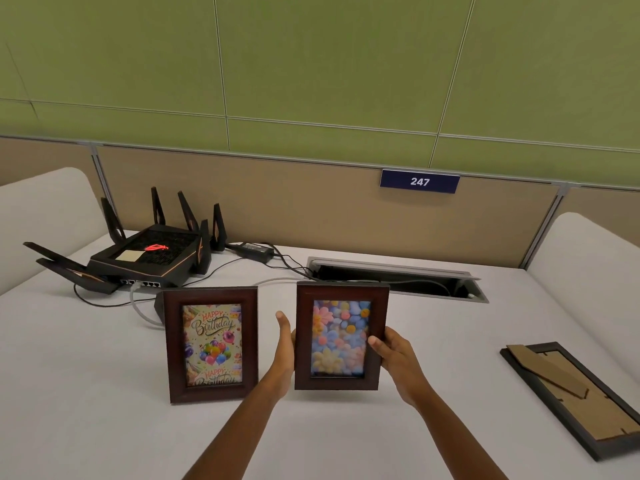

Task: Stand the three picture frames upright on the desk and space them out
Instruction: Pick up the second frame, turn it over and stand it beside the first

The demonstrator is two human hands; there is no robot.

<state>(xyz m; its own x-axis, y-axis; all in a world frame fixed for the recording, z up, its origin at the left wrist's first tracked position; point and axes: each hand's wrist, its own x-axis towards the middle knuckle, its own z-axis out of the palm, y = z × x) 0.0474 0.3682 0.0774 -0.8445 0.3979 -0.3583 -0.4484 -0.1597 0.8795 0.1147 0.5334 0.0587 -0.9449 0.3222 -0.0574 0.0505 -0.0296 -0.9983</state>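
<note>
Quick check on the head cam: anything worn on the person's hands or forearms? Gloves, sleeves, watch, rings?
Nothing worn that shows. The left hand and right hand are bare, with no gloves, and no rings visible. Both forearms are bare down to the picture's bottom edge: no sleeve, watch or band in view.

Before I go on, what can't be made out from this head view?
- Flower frame: its stand is behind it; whether its base touches the desk is unclear.
- Left hand: fingers hidden behind that frame; right hand grips its edge.
- Birthday frame: stand hidden behind it.
- Black frame: face-down, picture unseen, far corner cut off by the right edge.
</note>
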